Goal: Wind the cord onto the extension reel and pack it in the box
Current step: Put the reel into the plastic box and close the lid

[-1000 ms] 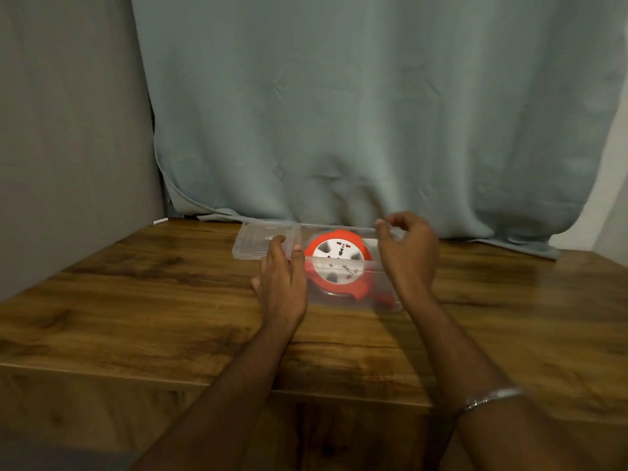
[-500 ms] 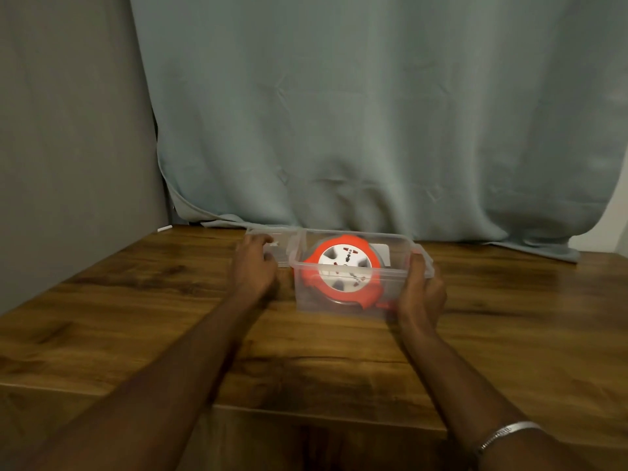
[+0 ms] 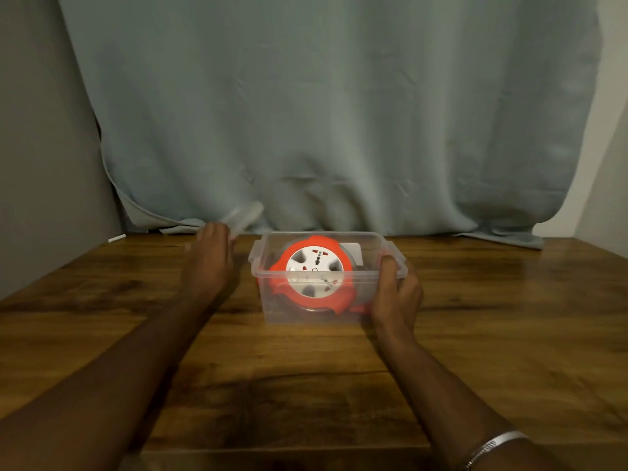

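Now the lid (image 3: 245, 215) is off the worktop (image 3: 102, 328): half a second ago it lay flat just left of the box, under the left hand, and at this moment it is raised and tilted in the air, blurred, its far end standing in front of the curtain (image 3: 326, 113). The left hand (image 3: 210, 263) has risen with it and grasps its near edge; the fingers are mostly hidden behind the back of the hand, so how they wrap the lid cannot be told exactly. The left forearm stretches forward from the lower left corner, wrist straight, back of the hand facing the camera.

The box (image 3: 326, 316), clear plastic and open on top, sits in much the same spot on the worktop as before, in the middle, near the curtain. Inside it lies the reel (image 3: 314, 275), orange with a white socket face, tilted so that its face looks up and toward the camera. The cord itself cannot be made out.

The right hand (image 3: 396, 294) stays where it was, grasping the right end of the box: the thumb hooks over the rim handle and the fingers curl round the wall below it. A bracelet (image 3: 494, 448) circles the right forearm. A small white object (image 3: 116, 238) lies at the far left edge of the worktop, well apart from the box.
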A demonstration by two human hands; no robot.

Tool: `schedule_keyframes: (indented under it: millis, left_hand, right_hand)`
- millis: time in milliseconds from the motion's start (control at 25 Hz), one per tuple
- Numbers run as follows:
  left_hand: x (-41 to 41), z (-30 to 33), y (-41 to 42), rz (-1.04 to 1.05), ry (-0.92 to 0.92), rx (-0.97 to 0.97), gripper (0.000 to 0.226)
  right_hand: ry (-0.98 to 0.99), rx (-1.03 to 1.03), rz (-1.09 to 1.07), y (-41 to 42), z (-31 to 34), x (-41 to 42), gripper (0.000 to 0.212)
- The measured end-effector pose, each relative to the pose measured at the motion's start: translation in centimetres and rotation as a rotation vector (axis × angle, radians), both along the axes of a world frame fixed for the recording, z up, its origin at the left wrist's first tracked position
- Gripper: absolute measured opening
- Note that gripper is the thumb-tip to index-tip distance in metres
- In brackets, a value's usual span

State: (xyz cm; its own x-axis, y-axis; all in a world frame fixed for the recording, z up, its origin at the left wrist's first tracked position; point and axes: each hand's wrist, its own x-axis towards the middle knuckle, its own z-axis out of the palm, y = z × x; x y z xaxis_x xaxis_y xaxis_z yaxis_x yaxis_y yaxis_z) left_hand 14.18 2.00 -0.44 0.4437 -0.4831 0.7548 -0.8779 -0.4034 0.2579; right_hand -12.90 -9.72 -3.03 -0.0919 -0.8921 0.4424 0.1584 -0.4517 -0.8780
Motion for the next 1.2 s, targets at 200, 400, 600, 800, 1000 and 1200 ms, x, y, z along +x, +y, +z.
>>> schedule_keyframes:
  millis: [200,400,600,800,1000,1200]
  left_hand:
    - [-4.1,8.3,0.7,-0.191,0.275,-0.646,0.031]
    - [-5.8,14.3,2.9,-0.398,0.885,-1.062,0.026]
    - [-7.5,12.3,2.6,-0.526,1.369,-0.807,0.026]
    - [-8.5,6.6,1.6,-0.49,1.46,-0.618,0.036]
    - [-8.2,6.2,1.3,-0.195,0.844,-0.427,0.031]
    - [-6.7,6.3,1.1,-0.149,0.964,-0.415,0.029]
  right_hand:
    - [0.035,0.002,0.014,0.2,0.1,0.0,0.045]
    - [0.033,0.037,0.036,0.1,-0.1,0.1,0.051]
    - [-0.131,-0.025,0.025,1.1,0.8,-0.6,0.076]
    - [-0.106,-0.125,0.049,1.2,0.6,-0.7,0.059]
    - [-0.051,-0.18,0.036,1.4,0.8,-0.6,0.058]
    - [-0.059,-0.218,0.026,1.5,0.9,-0.9,0.055]
